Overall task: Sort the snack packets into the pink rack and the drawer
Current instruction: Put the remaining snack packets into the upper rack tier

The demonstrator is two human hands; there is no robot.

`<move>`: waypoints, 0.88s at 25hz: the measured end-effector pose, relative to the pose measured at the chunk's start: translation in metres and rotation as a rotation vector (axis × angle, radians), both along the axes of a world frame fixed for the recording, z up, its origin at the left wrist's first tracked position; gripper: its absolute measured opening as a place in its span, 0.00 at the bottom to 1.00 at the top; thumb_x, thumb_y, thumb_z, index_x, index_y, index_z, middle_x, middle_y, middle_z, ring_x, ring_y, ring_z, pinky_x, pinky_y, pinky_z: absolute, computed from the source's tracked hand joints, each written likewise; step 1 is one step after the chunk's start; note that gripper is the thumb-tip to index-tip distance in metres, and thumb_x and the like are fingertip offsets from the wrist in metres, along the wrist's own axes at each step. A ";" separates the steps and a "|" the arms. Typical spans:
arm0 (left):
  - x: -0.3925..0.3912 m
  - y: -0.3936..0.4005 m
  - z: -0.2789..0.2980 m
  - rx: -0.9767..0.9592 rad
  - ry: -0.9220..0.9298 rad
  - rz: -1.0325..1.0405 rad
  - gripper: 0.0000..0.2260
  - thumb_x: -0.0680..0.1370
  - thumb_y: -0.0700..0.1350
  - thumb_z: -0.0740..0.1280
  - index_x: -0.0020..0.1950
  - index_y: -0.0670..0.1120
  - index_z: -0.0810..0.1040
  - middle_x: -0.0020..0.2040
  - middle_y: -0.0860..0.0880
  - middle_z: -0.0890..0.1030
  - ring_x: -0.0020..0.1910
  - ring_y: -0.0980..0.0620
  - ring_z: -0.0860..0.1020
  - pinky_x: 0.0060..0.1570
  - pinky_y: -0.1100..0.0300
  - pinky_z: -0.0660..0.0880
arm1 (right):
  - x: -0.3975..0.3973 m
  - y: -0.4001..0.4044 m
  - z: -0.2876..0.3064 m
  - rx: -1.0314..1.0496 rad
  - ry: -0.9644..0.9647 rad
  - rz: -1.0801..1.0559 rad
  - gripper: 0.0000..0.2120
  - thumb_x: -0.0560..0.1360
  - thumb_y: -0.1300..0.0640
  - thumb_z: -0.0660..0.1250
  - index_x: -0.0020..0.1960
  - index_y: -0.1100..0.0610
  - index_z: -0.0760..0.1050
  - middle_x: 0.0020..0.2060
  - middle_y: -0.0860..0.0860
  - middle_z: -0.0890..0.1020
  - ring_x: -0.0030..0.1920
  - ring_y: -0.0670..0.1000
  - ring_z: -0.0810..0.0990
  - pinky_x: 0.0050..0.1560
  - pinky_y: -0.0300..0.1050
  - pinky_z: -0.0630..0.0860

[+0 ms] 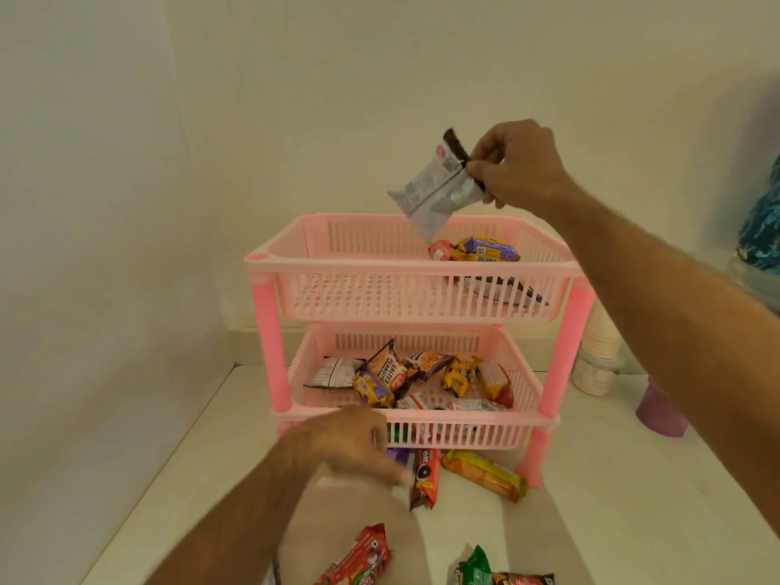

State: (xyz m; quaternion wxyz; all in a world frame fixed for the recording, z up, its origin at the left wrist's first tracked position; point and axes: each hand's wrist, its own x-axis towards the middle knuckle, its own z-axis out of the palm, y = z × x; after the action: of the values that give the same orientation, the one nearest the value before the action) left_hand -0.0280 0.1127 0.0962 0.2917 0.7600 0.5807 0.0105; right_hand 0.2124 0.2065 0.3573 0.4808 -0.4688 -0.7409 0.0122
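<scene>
The right hand (pixel 517 162) pinches a silver packet (pixel 434 187) by its dark crimped end, at about 1 o'clock in the view, just above the back right of the top basket of the pink rack (pixel 270 263); its long axis slants, held end toward 1 o'clock, free end toward 7 o'clock. Released from here, it could catch the back rim and tip behind the rack. The left hand (pixel 350 445), blurred with fingers fairly straight, reaches at 6 o'clock toward packets on the counter (pixel 633 500); whether it grips 1 cannot be told.
</scene>
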 end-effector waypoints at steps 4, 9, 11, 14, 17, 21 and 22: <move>0.007 -0.011 -0.035 -0.427 0.294 -0.091 0.37 0.62 0.63 0.80 0.61 0.43 0.77 0.55 0.45 0.83 0.52 0.45 0.84 0.43 0.56 0.82 | -0.018 0.005 -0.034 0.020 -0.636 -0.116 0.05 0.73 0.63 0.65 0.45 0.59 0.80 0.39 0.56 0.82 0.39 0.56 0.80 0.41 0.47 0.77; 0.006 -0.018 -0.061 -0.471 0.309 -0.066 0.35 0.65 0.56 0.81 0.65 0.42 0.75 0.56 0.43 0.83 0.44 0.45 0.84 0.44 0.52 0.83 | -0.029 0.006 -0.042 -0.202 -0.759 -0.034 0.05 0.70 0.62 0.70 0.40 0.53 0.82 0.39 0.52 0.84 0.42 0.55 0.81 0.44 0.48 0.79; 0.001 -0.018 -0.068 -0.472 0.234 -0.039 0.34 0.64 0.54 0.82 0.65 0.44 0.75 0.57 0.45 0.82 0.42 0.48 0.83 0.41 0.53 0.83 | -0.027 0.007 -0.040 -0.304 -0.738 0.018 0.05 0.70 0.60 0.73 0.39 0.51 0.83 0.39 0.49 0.85 0.42 0.51 0.82 0.44 0.46 0.79; -0.008 -0.017 -0.072 -0.424 0.092 0.004 0.33 0.63 0.53 0.83 0.64 0.48 0.75 0.58 0.50 0.79 0.45 0.51 0.83 0.37 0.57 0.84 | -0.023 0.008 -0.042 -0.381 -0.691 0.069 0.03 0.71 0.55 0.73 0.42 0.50 0.86 0.40 0.45 0.86 0.45 0.47 0.83 0.47 0.46 0.80; -0.014 -0.013 -0.061 -0.223 -0.181 0.024 0.25 0.63 0.53 0.82 0.56 0.53 0.78 0.53 0.54 0.81 0.48 0.55 0.82 0.48 0.54 0.84 | -0.021 0.007 -0.042 -0.391 -0.502 0.117 0.04 0.70 0.56 0.74 0.44 0.49 0.85 0.41 0.43 0.85 0.44 0.41 0.82 0.44 0.41 0.79; -0.004 -0.015 -0.008 0.198 -0.707 0.078 0.22 0.63 0.52 0.82 0.54 0.60 0.80 0.48 0.63 0.83 0.44 0.64 0.81 0.40 0.67 0.79 | -0.029 -0.009 -0.035 -0.153 -0.273 0.310 0.06 0.69 0.54 0.78 0.43 0.54 0.84 0.35 0.42 0.83 0.31 0.35 0.78 0.35 0.29 0.71; 0.000 -0.015 0.009 0.317 -0.835 0.103 0.22 0.63 0.51 0.81 0.54 0.61 0.79 0.48 0.62 0.84 0.44 0.63 0.82 0.39 0.68 0.78 | -0.033 -0.016 -0.032 -0.106 -0.287 0.365 0.10 0.69 0.51 0.79 0.44 0.56 0.83 0.34 0.42 0.83 0.30 0.35 0.78 0.33 0.28 0.70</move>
State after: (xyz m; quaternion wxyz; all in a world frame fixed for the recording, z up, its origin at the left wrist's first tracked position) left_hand -0.0278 0.0978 0.1049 0.3802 0.6960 0.4414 0.4198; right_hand 0.1796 0.1908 0.3255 0.3350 -0.3489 -0.8724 0.0710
